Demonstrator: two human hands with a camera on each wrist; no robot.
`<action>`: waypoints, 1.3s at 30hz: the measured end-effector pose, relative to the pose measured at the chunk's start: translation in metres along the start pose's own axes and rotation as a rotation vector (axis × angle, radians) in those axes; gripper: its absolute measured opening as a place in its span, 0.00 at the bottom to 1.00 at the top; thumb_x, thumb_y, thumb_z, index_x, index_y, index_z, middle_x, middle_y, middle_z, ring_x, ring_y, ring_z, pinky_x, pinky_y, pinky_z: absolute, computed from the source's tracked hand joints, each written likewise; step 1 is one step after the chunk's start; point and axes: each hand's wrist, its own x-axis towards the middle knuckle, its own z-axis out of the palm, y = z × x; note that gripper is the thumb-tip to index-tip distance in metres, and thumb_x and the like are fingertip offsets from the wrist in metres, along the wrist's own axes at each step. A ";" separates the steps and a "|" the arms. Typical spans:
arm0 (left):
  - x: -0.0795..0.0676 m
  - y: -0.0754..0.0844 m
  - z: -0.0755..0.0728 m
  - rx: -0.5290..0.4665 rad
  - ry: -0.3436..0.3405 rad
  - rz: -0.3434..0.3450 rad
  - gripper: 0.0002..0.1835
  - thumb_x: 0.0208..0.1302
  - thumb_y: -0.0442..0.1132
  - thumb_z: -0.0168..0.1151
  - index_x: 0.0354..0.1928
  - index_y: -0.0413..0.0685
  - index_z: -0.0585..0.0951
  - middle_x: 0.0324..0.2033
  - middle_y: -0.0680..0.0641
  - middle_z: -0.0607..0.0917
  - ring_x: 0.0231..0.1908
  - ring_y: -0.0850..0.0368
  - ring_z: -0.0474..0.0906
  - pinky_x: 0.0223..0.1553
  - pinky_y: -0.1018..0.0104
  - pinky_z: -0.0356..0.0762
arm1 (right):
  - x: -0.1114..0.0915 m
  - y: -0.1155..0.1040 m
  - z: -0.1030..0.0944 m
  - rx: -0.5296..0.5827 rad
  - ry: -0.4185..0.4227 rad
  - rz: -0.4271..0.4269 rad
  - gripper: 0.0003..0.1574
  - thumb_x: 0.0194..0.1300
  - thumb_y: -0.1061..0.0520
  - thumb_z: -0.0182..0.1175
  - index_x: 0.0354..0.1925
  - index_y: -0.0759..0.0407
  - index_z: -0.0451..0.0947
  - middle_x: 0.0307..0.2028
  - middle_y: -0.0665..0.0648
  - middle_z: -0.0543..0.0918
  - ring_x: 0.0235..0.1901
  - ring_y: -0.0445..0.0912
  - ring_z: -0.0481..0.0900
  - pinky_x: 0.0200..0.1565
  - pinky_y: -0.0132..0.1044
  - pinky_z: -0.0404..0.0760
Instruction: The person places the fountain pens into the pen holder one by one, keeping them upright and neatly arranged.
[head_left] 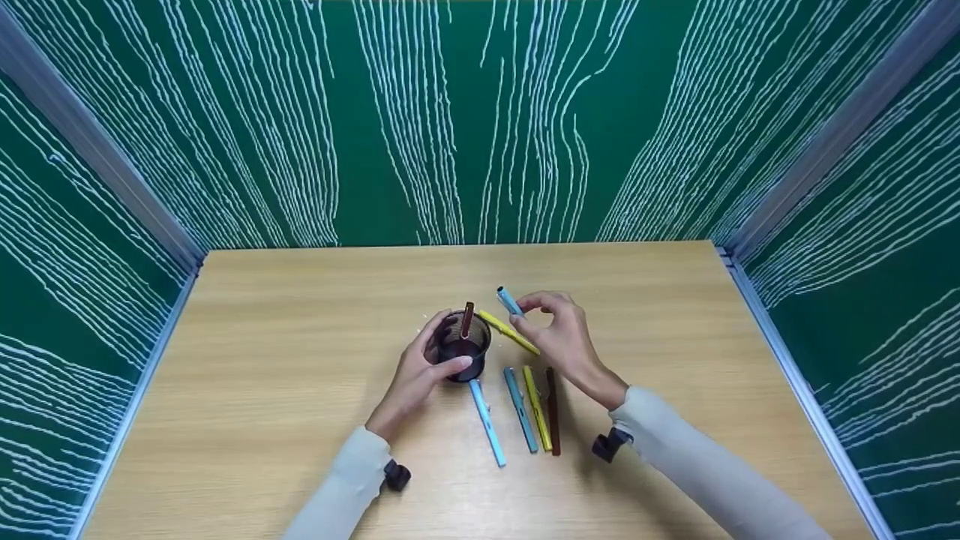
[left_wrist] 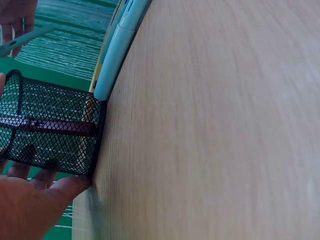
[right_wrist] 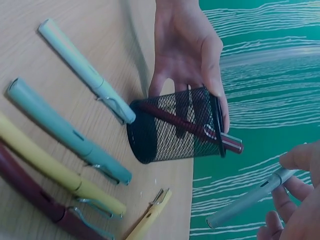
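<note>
My left hand [head_left: 411,381] grips a black mesh pen holder [head_left: 481,354] upright on the table, thumb over its near side and fingers around the far side. A dark red pen [right_wrist: 172,119] leans inside it, its clip end above the rim. To the right of the holder, my right hand [head_left: 566,337] pinches a teal pen [right_wrist: 245,204] between thumb and fingers. That pen is tilted in the air, apart from the holder. A yellow pen [head_left: 510,333] lies on the table between the holder and my right hand.
In front of the holder, a light blue pen [head_left: 489,427], a teal pen [head_left: 521,412], a yellow pen [head_left: 537,409] and a dark red pen [head_left: 553,416] lie side by side on the wooden table [head_left: 262,390]. Green panels [head_left: 405,112] with white lines enclose the back and sides.
</note>
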 end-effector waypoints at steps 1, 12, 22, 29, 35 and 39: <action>0.000 0.000 0.000 -0.002 -0.001 -0.001 0.48 0.67 0.36 0.79 0.85 0.49 0.66 0.78 0.40 0.74 0.79 0.41 0.68 0.83 0.42 0.58 | 0.000 -0.002 0.001 0.001 -0.003 -0.004 0.09 0.70 0.59 0.76 0.48 0.59 0.91 0.48 0.56 0.90 0.56 0.54 0.79 0.66 0.58 0.76; 0.001 0.002 0.001 0.025 0.002 -0.010 0.48 0.67 0.37 0.79 0.85 0.48 0.66 0.78 0.41 0.74 0.79 0.41 0.68 0.82 0.43 0.59 | 0.002 -0.020 0.009 0.029 -0.026 -0.071 0.08 0.69 0.61 0.74 0.47 0.58 0.91 0.47 0.54 0.90 0.55 0.54 0.79 0.64 0.58 0.75; 0.002 0.001 0.000 -0.005 0.005 -0.004 0.49 0.65 0.35 0.79 0.85 0.43 0.64 0.78 0.38 0.75 0.79 0.39 0.68 0.83 0.44 0.58 | 0.004 -0.032 0.017 0.053 -0.014 -0.114 0.08 0.67 0.61 0.75 0.45 0.57 0.91 0.45 0.52 0.91 0.52 0.52 0.80 0.63 0.52 0.76; 0.001 0.002 0.000 0.011 0.007 -0.010 0.50 0.65 0.35 0.80 0.85 0.44 0.64 0.78 0.40 0.75 0.79 0.39 0.67 0.83 0.46 0.58 | 0.007 -0.035 0.024 0.070 -0.018 -0.111 0.08 0.67 0.59 0.77 0.45 0.55 0.92 0.45 0.50 0.91 0.53 0.50 0.81 0.63 0.53 0.76; 0.001 0.003 0.000 0.049 0.017 -0.022 0.49 0.65 0.37 0.80 0.85 0.48 0.66 0.79 0.42 0.75 0.80 0.43 0.67 0.83 0.46 0.57 | 0.008 -0.032 0.031 0.106 -0.015 -0.106 0.08 0.67 0.58 0.78 0.44 0.55 0.93 0.44 0.50 0.91 0.53 0.50 0.81 0.62 0.56 0.77; 0.001 0.003 -0.001 0.051 0.022 -0.026 0.49 0.65 0.38 0.81 0.85 0.50 0.67 0.78 0.42 0.75 0.80 0.43 0.67 0.83 0.45 0.56 | 0.007 -0.027 0.036 0.119 -0.018 -0.088 0.08 0.67 0.59 0.78 0.44 0.56 0.92 0.43 0.51 0.91 0.52 0.50 0.82 0.62 0.57 0.78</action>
